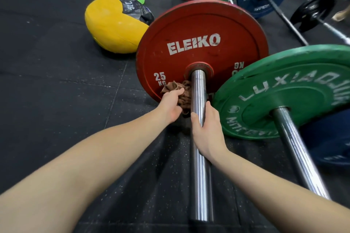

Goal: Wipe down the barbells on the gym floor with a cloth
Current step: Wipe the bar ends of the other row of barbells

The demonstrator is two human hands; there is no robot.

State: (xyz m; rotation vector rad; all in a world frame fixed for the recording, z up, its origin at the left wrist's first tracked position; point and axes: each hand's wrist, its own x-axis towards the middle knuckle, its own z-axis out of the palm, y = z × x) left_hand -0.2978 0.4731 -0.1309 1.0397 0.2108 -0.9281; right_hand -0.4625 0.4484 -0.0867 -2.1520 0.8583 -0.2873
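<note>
The left hand [171, 105] clutched a bunched brown cloth [182, 96] just left of the steel sleeve [198, 138], low against the red plate [200, 43]. The right hand [205, 128] curled round the sleeve. The sleeve's long axis ran near to far, so wiping probably meant drawing the cloth nearward along it.

Both bare forearms extended forward, left hand [171, 105] bunching a cloth [184, 98] — fingers curled, right hand [207, 128] wrapped round the bar sleeve [198, 85]
</note>
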